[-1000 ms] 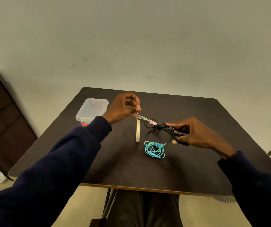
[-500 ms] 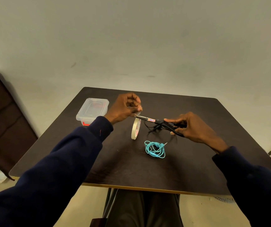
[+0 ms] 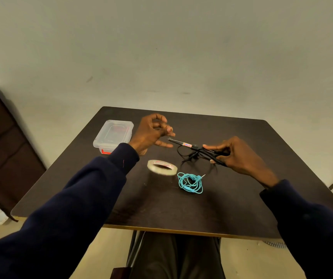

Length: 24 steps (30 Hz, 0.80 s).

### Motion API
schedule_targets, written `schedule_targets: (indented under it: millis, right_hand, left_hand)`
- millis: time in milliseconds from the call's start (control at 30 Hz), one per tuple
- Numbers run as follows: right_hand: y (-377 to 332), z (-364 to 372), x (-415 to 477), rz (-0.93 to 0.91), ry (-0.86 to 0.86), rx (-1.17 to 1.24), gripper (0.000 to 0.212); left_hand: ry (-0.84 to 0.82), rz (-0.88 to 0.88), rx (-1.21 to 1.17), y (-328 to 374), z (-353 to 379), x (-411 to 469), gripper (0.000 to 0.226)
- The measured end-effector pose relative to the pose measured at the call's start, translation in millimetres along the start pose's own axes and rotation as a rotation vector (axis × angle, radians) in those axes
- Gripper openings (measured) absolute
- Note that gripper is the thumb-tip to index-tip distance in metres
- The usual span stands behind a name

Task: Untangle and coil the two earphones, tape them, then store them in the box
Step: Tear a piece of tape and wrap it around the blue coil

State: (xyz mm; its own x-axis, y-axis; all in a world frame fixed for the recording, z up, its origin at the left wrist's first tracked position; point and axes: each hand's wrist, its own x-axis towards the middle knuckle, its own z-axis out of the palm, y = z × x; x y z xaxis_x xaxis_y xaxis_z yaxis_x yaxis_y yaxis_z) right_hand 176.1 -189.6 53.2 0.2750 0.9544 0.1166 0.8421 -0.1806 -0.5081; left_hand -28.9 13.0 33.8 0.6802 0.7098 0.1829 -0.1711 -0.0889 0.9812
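My left hand point(image 3: 154, 132) is raised over the table with its fingers curled, and pinches a short strip of clear tape that barely shows. The tape roll point(image 3: 162, 167) lies blurred on the table just below that hand. My right hand point(image 3: 236, 156) grips black-handled scissors point(image 3: 193, 147), with the blades pointing left toward my left hand. A loose black earphone point(image 3: 188, 157) lies under the scissors. The teal earphone point(image 3: 190, 182) sits coiled in front of it, its plug at the upper right.
A clear plastic box point(image 3: 113, 135) with its lid on and a red clip stands at the back left of the dark table point(image 3: 161, 208). A dark cabinet point(image 3: 2, 146) stands to the left on the floor. My legs are under the table's near edge.
The roll hung upright from the tape in my left hand; now it has dropped onto the table. My left hand has opened up a little and the scissors have drawn slightly right.
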Motion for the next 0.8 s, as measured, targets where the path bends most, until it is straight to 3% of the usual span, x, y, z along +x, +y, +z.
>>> schedule_targets:
  millis: [167, 433, 600, 800]
  right_hand:
    - [0.4, 2.2, -4.3, 0.013, 0.012, 0.033, 0.042]
    - [17.9, 22.1, -17.6, 0.082, -0.072, 0.040, 0.061]
    - [33.7, 21.8, -33.3, 0.118, 0.085, 0.071, 0.056]
    - [66.4, 26.1, -62.1, 0.262, 0.415, 0.105, 0.050]
  left_hand:
    - [0.042, -0.014, -0.012, -0.7, 1.9, 0.1, 0.025]
    - [0.127, -0.029, 0.064, -7.1, -4.8, -3.1, 0.021]
    - [0.120, -0.020, 0.153, -8.5, 4.2, -6.1, 0.028]
    - [0.119, -0.017, 0.154, -17.3, 14.8, -7.4, 0.030]
